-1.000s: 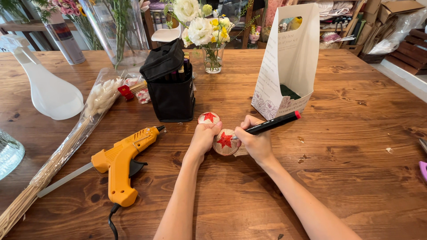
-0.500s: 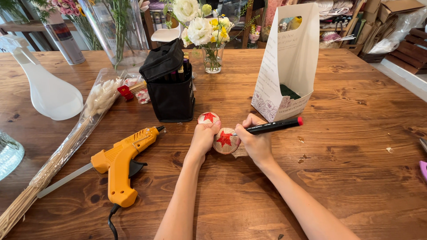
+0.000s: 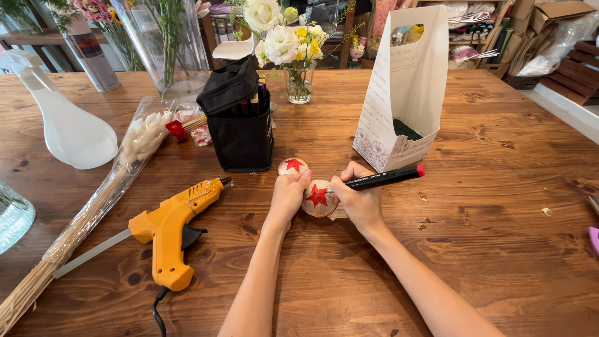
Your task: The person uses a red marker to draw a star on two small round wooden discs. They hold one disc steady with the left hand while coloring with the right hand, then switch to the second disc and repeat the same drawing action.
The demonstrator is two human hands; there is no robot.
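While the wide wooden table [image 3: 499,187] fills nearly the whole view, its top carries things of many sizes. At the far right of centre stands a tall white paper bag [image 3: 405,87], and far left sits a frosted white spray bottle [image 3: 68,125]. A long cellophane-wrapped bundle of dried stems [image 3: 93,206] lies slantwise along the left side. A black marker case [image 3: 240,125] stands open near the middle, with a small glass vase of white and yellow flowers [image 3: 293,56] behind it. An orange glue gun [image 3: 171,228] lies on its side, left of the person's arms.

The left hand [image 3: 288,196] is curled against the left side of a small round ball with a red star [image 3: 319,198], steadying it on the table just in front of the paper bag. The right hand [image 3: 360,203] is closed around a black marker with a red cap [image 3: 387,179], its tip at the ball. A second star ball [image 3: 292,166] rests just behind the left hand's fingertips, touching or nearly so.
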